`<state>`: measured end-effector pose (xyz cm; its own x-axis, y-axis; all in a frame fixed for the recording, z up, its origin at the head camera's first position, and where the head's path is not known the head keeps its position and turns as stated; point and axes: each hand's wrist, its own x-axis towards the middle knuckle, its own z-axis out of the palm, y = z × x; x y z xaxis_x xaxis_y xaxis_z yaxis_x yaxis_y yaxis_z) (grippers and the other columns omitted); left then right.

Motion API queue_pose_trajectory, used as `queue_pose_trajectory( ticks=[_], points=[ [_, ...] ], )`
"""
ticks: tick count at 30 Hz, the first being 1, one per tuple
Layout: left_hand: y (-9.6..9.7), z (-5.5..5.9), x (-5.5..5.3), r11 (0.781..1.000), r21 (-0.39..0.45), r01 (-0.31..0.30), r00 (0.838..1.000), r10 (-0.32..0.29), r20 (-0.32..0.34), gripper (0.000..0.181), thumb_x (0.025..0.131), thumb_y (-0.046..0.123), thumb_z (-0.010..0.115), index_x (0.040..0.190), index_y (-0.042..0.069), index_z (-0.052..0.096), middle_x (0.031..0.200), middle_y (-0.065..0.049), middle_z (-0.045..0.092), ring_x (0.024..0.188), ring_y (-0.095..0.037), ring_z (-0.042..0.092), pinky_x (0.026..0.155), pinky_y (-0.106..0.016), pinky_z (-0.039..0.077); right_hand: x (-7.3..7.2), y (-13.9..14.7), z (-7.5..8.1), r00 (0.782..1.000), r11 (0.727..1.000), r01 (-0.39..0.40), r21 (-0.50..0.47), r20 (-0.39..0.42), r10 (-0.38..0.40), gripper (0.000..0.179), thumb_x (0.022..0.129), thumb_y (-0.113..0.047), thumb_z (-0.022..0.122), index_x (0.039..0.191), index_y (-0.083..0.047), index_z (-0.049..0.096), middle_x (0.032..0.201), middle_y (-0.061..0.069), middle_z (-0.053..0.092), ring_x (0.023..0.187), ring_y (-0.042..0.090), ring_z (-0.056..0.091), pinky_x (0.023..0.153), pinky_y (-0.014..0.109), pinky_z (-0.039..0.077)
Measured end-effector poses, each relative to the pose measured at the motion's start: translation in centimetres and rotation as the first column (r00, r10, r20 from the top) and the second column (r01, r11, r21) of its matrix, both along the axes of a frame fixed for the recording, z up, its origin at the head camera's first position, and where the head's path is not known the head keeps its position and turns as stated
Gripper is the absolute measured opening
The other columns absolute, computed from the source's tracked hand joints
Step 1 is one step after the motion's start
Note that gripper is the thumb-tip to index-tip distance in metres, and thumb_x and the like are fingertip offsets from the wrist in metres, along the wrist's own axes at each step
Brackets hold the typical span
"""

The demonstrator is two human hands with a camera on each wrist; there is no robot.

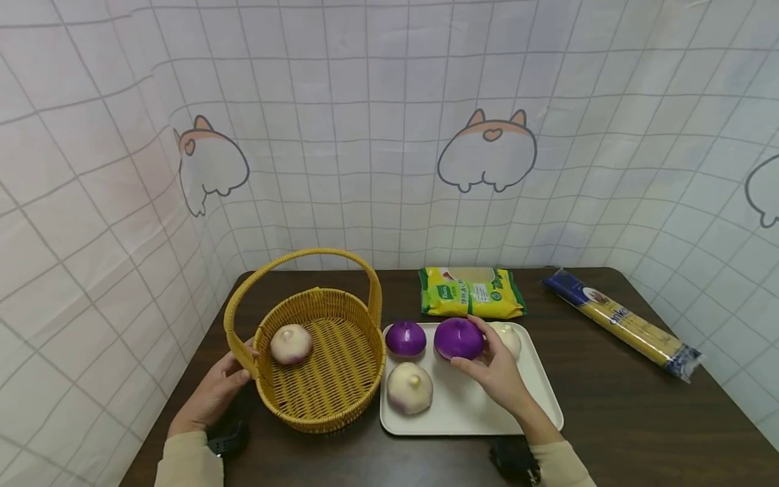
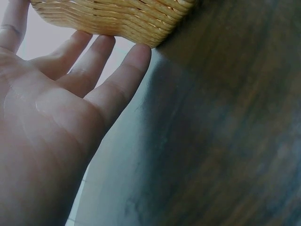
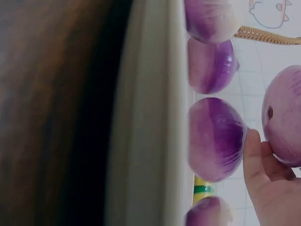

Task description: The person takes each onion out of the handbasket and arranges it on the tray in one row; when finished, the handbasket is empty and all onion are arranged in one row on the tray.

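Note:
My left hand (image 1: 214,390) holds the left side of a yellow wicker basket (image 1: 322,426), where its handle meets the rim. In the left wrist view, fingertips (image 2: 139,56) touch the basket's weave (image 2: 113,16). A whitish onion (image 1: 291,343) lies inside the basket. My right hand (image 1: 499,372) grips a purple onion (image 1: 459,338) above a white tray (image 1: 468,423). The right wrist view shows that onion's paler underside (image 3: 287,115) raised over another purple onion (image 3: 216,139). Also on the tray are a purple onion (image 1: 406,338), a whitish one (image 1: 410,387) and one partly behind my hand (image 1: 508,340).
Behind the tray lies a yellow-green food packet (image 1: 471,293). A long pasta packet (image 1: 623,325) lies slanted at the right of the dark table (image 1: 657,433). A white gridded sheet (image 1: 389,135) with printed animals hangs behind the table.

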<state>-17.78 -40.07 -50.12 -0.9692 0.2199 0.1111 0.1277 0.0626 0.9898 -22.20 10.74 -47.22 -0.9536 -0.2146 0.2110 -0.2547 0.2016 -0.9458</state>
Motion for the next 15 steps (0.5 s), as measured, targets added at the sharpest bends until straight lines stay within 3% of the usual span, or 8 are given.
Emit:
queue_pose_trajectory(
  ticks=[3,7,10,15],
  points=[
    [0.1,0.2,-0.1,1.0,-0.011,-0.017,1.0,0.017,0.021,0.034,0.101,0.013,0.052,0.127,-0.007,0.042,0.159,-0.025,0.015,0.129,0.007,0.034,0.096,-0.014,0.034,0.3,0.3,-0.1,1.0,1.0,0.009,0.014,0.002,-0.009,0.08,0.084,-0.018,0.078,0.149,-0.01,0.031,0.147,0.015,0.039,0.125,0.031,0.048,0.098,0.022,0.041],
    [0.2,0.3,0.0,1.0,-0.01,-0.014,1.0,0.014,0.021,0.035,0.101,0.013,0.052,0.128,-0.007,0.041,0.158,-0.028,0.012,0.129,0.006,0.033,0.096,-0.014,0.034,0.4,0.6,-0.2,1.0,0.999,-0.027,-0.025,0.013,0.027,0.081,0.084,-0.013,0.078,0.148,-0.007,0.029,0.147,0.016,0.037,0.128,0.033,0.045,0.1,0.027,0.041],
    [0.1,0.3,0.1,1.0,-0.004,-0.005,1.0,0.005,0.008,0.033,0.102,0.013,0.052,0.127,-0.006,0.043,0.159,-0.027,0.011,0.129,0.006,0.032,0.096,-0.014,0.034,0.3,0.8,-0.3,0.997,0.996,-0.069,-0.064,0.018,0.071,0.082,0.083,-0.009,0.078,0.147,-0.005,0.027,0.148,0.017,0.034,0.13,0.036,0.042,0.1,0.031,0.042],
    [0.1,0.3,0.2,1.0,0.003,0.011,1.0,-0.011,-0.013,0.031,0.102,0.013,0.051,0.127,-0.005,0.043,0.159,-0.021,0.019,0.13,0.007,0.034,0.097,-0.014,0.034,0.2,1.4,-0.6,0.995,0.994,-0.098,-0.052,0.006,0.099,0.081,0.082,-0.008,0.078,0.146,-0.004,0.028,0.143,0.017,0.038,0.126,0.037,0.046,0.096,0.03,0.046]
  ],
)
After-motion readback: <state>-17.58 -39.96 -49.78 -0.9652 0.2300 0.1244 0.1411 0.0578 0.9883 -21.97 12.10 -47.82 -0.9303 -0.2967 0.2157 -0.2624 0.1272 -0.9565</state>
